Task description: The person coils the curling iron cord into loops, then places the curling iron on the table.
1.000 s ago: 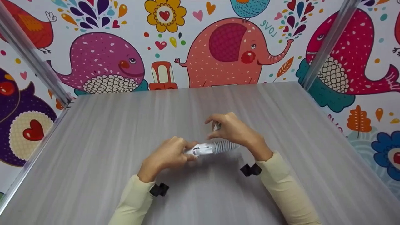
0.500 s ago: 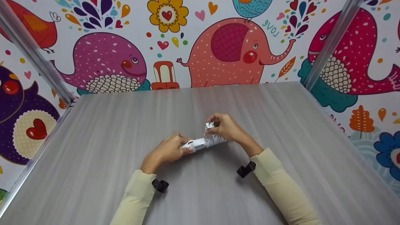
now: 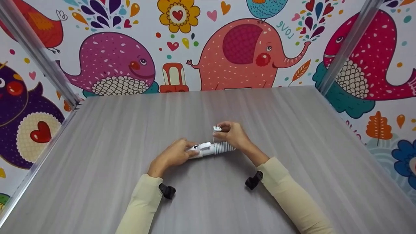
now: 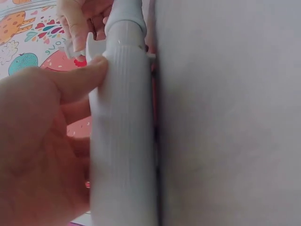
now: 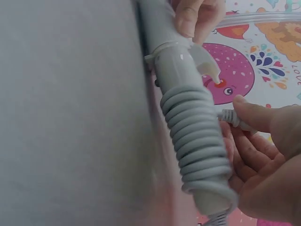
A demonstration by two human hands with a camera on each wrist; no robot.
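A white wand-shaped device (image 3: 211,149) lies on the grey table (image 3: 292,130), one end smooth and the other ribbed with coils (image 5: 197,136). My left hand (image 3: 188,153) grips the smooth end, thumb (image 4: 77,80) pressed on its side. My right hand (image 3: 223,130) sits just behind the ribbed end and pinches a small white plug (image 3: 217,128) on a thin cord. The right wrist view shows the cord's grey end (image 5: 231,117) held between thumb and fingers. The left hand's fingers (image 5: 195,16) show at the top of that view.
Walls with bright cartoon animals (image 3: 240,55) close in the table at the back and both sides. Metal posts (image 3: 344,52) stand at the two far corners. Black wrist-camera mounts (image 3: 253,180) sit on both cream sleeves.
The right hand has come down and left, closer to the ribbed end, and the small plug now shows between its fingers. The left hand keeps its grip on the smooth end.
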